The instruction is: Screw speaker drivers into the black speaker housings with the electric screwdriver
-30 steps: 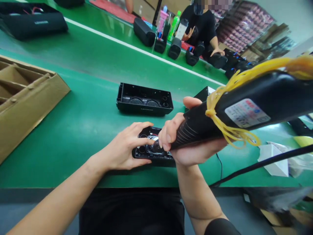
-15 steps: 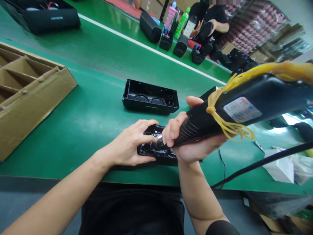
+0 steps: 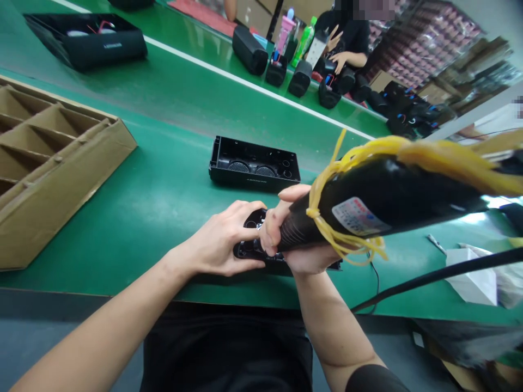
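Near the front edge of the green table lies a black speaker housing (image 3: 247, 249), partly covered by my hands. My left hand (image 3: 223, 239) grips its left end, thumb along the near side and fingers over the far side. Wrapped round a black power screwdriver (image 3: 302, 223) is my right hand (image 3: 281, 228), and the tool's tip, hidden behind my fingers, is over the housing. Yellow rubber bands (image 3: 327, 218) are tied round the tool, which slants up to the right. Just beyond stands an open black speaker shell (image 3: 255, 163) with two round grilles inside.
A cardboard divider box (image 3: 73, 185) stands at the left. Behind it sits another black shell (image 3: 108, 49). Across the white line are black speaker parts (image 3: 250, 50), bottles (image 3: 304, 41) and a person's hands (image 3: 341, 57). A black cable (image 3: 433, 275) crosses at the right, near a white box (image 3: 469, 277).
My right hand and the screwdriver have moved slightly left, and the tool's body sits lower. The view has shifted a little. Across the table, the person's hands have changed position.
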The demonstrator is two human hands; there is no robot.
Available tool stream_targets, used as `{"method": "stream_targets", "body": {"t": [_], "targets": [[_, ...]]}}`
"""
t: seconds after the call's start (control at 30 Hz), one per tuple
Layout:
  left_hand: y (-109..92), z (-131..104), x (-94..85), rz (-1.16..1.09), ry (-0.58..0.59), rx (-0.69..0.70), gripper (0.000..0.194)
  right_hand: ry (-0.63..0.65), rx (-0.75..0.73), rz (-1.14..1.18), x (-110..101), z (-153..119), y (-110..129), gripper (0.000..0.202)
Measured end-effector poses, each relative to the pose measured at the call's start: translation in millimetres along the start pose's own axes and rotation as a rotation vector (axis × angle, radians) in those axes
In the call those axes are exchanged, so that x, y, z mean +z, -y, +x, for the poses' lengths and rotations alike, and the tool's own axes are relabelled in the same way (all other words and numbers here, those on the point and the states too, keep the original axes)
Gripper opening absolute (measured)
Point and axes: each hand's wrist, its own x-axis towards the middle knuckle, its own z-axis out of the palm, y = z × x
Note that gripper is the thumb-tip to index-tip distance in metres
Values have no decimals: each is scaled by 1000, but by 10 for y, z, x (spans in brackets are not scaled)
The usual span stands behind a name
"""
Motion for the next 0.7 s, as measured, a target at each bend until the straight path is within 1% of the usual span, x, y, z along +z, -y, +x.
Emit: {"method": "stream_targets", "body": {"t": [0.07,0.2,0.23,0.3,0.37,0.43,0.5,0.57,0.63,0.67,0.7], "targets": [[-4,2,-5,-5,4,-4,38,-24,32,-10,10,-15,-5,53],[-10,6,-9,-19,13,-22,33,-103,116,-45,-4,-41,17,37],[-12,7,-8,-22,15,-28,31,-109,131,-46,-14,-47,24,37],[-17,7,-8,-23,20,-40,30,-115,146,-48,-32,-53,28,45],[-28,2,-13,-19,23,-52,31,-109,138,-55,-32,-41,12,50],[-47,-8,-29,-10,35,-65,34,-77,88,-37,0,0,-3,52],[-68,-21,-54,7,57,-83,43,-79,1,-14,61,69,36,59],[-88,-30,-85,39,83,-104,64,-160,-95,-2,114,150,191,64],[-109,-24,-115,29,111,-149,82,-287,-168,4,92,212,490,56],[-123,-17,-129,8,123,-174,85,-354,-192,10,30,221,683,45],[-142,-9,-143,-16,132,-196,83,-410,-203,12,-77,209,891,38]]}}
